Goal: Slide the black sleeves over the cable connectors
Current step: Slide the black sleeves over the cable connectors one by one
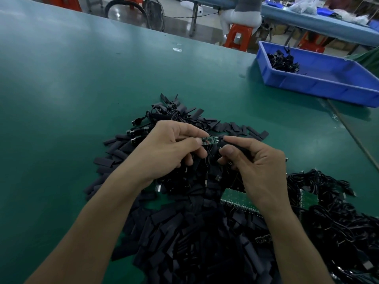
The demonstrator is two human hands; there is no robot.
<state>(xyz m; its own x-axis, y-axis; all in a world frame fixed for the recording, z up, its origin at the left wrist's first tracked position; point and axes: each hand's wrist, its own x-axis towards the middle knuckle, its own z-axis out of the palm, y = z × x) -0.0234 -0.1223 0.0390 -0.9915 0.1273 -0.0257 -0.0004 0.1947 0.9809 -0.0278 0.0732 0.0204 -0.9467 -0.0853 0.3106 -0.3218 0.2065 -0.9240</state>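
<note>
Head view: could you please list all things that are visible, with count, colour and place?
table: one, green, under everything
circuit board: one, green, small, held up between the hands
held sleeve: one, black, at the board's right end
loose sleeves: many, black, heaped under the arms
cables: many, black, tangled at near right
board panels: at least two, green, by the right wrist
bin: one, blue, far right, holding black cables
stools: at least two, red, background floor
left hand: pinches the circuit board
right hand: pinches the held sleeve
</note>
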